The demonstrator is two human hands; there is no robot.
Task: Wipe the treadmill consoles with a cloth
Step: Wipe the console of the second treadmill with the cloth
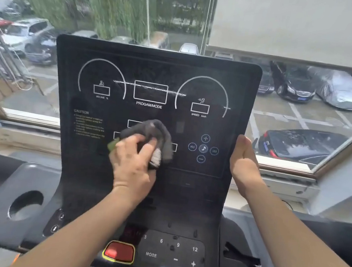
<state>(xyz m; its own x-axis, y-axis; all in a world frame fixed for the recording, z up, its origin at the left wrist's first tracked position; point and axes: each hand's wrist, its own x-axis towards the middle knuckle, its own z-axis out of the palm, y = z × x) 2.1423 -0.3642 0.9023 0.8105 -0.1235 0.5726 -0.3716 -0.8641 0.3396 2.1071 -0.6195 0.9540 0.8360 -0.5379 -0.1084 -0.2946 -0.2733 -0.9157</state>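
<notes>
Grey cloth (pixel 156 138), bunched and crumpled, is pressed against the black treadmill console (pixel 151 113) by the person's left hand (pixel 133 163), whose fingers are curled over the fabric, gripping it against the panel's middle. Just above that hand sits the box labelled "PROGAM/MODE" (pixel 150 92), with a pale streak running across it. To the hand's right is a cluster of round buttons (pixel 203 148) around a music note. The right hand (pixel 243 165) clasps the console's right edge, thumb in front and fingers wrapped behind, out of sight. Below the left forearm, nearer the person, lies a red stop button (pixel 118 251) ringed in yellow, beside keys marked MODE, minus and plus. A round cup holder (pixel 26 205) sits down to the left of the left arm. Beyond the console, a window (pixel 305 108) shows parked cars.
</notes>
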